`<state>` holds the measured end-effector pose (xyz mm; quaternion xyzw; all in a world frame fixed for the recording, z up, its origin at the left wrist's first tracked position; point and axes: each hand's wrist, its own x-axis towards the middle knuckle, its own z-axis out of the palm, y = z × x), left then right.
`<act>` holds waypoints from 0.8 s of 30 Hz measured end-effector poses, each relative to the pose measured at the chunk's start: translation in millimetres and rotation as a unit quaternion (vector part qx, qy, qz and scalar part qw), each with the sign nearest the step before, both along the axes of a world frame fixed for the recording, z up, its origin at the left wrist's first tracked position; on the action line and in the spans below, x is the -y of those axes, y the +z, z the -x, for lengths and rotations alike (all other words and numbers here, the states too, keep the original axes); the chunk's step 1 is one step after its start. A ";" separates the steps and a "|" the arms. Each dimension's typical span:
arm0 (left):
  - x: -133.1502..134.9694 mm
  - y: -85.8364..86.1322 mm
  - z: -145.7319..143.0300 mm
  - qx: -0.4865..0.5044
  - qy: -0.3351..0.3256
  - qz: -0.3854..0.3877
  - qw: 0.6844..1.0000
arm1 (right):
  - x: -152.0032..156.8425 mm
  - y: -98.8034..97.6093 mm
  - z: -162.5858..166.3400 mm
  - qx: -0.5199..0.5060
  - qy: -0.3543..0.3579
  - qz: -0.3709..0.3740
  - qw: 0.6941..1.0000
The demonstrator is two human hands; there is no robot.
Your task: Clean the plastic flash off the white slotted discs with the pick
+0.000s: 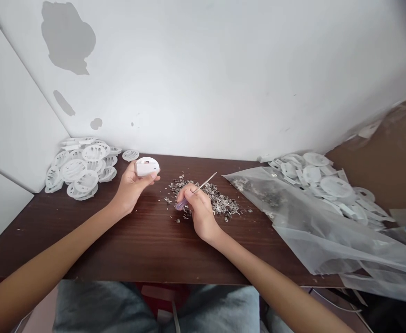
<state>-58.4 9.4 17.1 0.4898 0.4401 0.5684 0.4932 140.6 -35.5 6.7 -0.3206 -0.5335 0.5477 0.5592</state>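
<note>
My left hand [133, 185] is closed around the edge of a round white plastic part [147, 167], held up above the table with its blocky side toward me. In my right hand [199, 210] is a screwdriver [206, 181], its purplish handle between thumb and fingers and its thin metal shaft pointing up to the right. The tip is apart from the white part. Behind and under my right hand lies a loose heap of small metal pieces [225, 203], partly hidden by the hand.
Round slotted white discs [73, 170] are piled at the left by the wall, with a single disc [131, 155] beside them. At the right, more white parts [336, 187] lie behind a clear plastic bag [307, 226] that overhangs the front edge of the brown table [126, 259].
</note>
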 end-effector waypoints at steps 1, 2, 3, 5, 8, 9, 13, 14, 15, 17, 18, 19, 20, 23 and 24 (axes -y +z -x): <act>-2.2 0.4 4.3 -0.050 0.010 -0.028 0.998 | 0.2 1.0 0.1 -0.007 0.002 0.006 1.000; -4.4 0.7 9.0 -0.115 0.020 -0.060 0.991 | 0.4 2.0 0.1 -0.011 0.002 0.011 1.000; -6.7 0.8 14.2 -0.194 0.031 -0.094 0.976 | 0.6 3.1 0.0 -0.012 0.004 0.015 1.000; -11.6 0.7 24.8 -0.357 0.021 -0.165 0.919 | 1.0 5.0 -0.3 -0.008 0.006 0.023 1.000; -19.4 -0.6 38.4 -0.508 -0.055 -0.256 0.820 | 1.2 6.8 -0.8 -0.002 0.012 0.026 1.000; -21.8 -1.3 41.6 -0.535 -0.068 -0.270 0.797 | 1.2 6.9 -0.9 -0.003 0.015 0.025 1.000; -27.6 -3.8 47.4 -0.584 -0.074 -0.287 0.756 | 1.3 5.5 -1.1 -0.002 0.028 0.018 0.999; -27.9 -4.0 47.4 -0.589 -0.072 -0.289 0.751 | 1.4 4.7 -1.1 0.003 0.031 0.015 0.999; -27.8 -3.9 47.2 -0.594 -0.070 -0.291 0.746 | 1.6 3.9 -1.1 0.009 0.033 0.012 0.999; -27.2 -3.1 46.3 -0.601 -0.063 -0.293 0.741 | 1.9 2.2 -1.3 0.022 0.039 0.005 0.999; -26.8 -2.4 46.0 -0.603 -0.058 -0.295 0.739 | 2.1 1.4 -1.4 0.029 0.041 0.002 0.999; -26.6 -1.7 46.0 -0.602 -0.052 -0.295 0.740 | 2.2 0.8 -1.5 0.037 0.043 0.001 0.998; -26.6 -1.2 46.3 -0.601 -0.046 -0.295 0.741 | 2.4 0.3 -1.7 0.043 0.044 0.000 0.998; -27.6 -0.8 49.3 -0.597 -0.023 -0.290 0.747 | 2.5 -0.2 -2.1 0.057 0.043 0.002 0.997; -28.1 -1.3 50.6 -0.597 -0.014 -0.289 0.748 | 2.5 -0.3 -2.1 0.059 0.045 0.001 0.997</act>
